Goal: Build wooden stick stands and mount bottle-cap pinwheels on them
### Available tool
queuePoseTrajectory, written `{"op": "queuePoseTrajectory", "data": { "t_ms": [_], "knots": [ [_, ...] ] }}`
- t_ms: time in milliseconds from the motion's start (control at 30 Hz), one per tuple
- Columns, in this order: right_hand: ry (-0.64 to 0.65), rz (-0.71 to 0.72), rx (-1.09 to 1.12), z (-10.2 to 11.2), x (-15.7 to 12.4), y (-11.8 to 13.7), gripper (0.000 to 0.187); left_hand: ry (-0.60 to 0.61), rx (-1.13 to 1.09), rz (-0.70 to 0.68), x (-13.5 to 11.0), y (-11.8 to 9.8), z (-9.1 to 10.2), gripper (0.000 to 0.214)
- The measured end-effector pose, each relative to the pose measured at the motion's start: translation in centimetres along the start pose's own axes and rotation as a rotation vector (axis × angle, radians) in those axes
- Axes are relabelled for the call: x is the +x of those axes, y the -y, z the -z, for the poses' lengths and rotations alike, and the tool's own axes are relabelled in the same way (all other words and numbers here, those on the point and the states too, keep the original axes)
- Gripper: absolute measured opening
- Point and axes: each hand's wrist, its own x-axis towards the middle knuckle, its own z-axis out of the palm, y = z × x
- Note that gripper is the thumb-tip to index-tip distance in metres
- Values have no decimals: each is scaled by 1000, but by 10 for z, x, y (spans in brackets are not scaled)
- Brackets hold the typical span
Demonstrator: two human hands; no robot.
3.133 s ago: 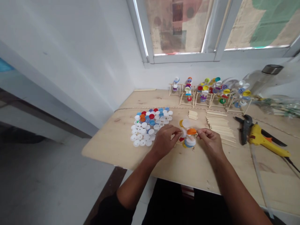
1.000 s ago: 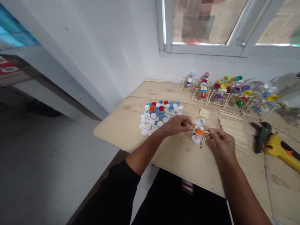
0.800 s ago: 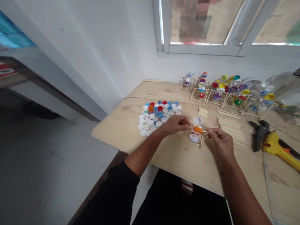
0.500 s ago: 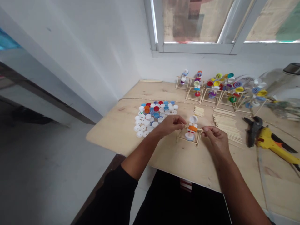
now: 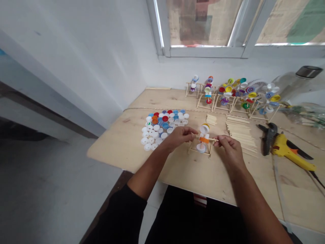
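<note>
A small wheel of bottle caps [image 5: 204, 139], white, orange and yellow, sits across a frame of thin wooden sticks [image 5: 199, 152] on the table. A stick axle [image 5: 212, 139] runs sideways through the wheel. My left hand [image 5: 181, 137] pinches the axle's left end between thumb and fingertips. On the other side, my right hand [image 5: 229, 145] is closed on the right end of the same axle. The frame stands upright below, between both hands.
Loose bottle caps [image 5: 158, 132] spread left of my hands. Short sticks [image 5: 211, 119] and long sticks [image 5: 240, 135] lie behind and right. A yellow glue gun [image 5: 291, 150] rests far right. Several cap wheels on stick frames [image 5: 225, 101] line the back wall [image 5: 122, 51].
The cap wheel has turned a little on its axle, and a yellow cap now shows at its top. Both hands keep their hold. The view has shifted slightly.
</note>
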Motion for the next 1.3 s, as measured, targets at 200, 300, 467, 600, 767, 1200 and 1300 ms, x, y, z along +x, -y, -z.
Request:
{"op": "queuePoseTrajectory", "data": {
  "t_ms": [200,300,467,600,767,1200,1300],
  "knots": [
    [48,-22,66,-1,0,0,32,14,-38,14,1,3,0,21],
    [48,-19,52,-1,0,1,29,22,-58,6,1,4,0,20],
    [30,-6,16,0,0,2,29,20,-105,2,1,3,0,18],
    [34,-8,12,0,0,2,30,26,-130,-5,2,5,0,18],
    [20,-18,20,-1,0,2,30,22,-149,-22,2,10,1,17],
    [15,-36,29,-1,0,3,29,38,-193,8,3,14,4,19],
    [14,-36,27,-1,0,2,28,45,-228,39,2,15,4,19]
  ]
}}
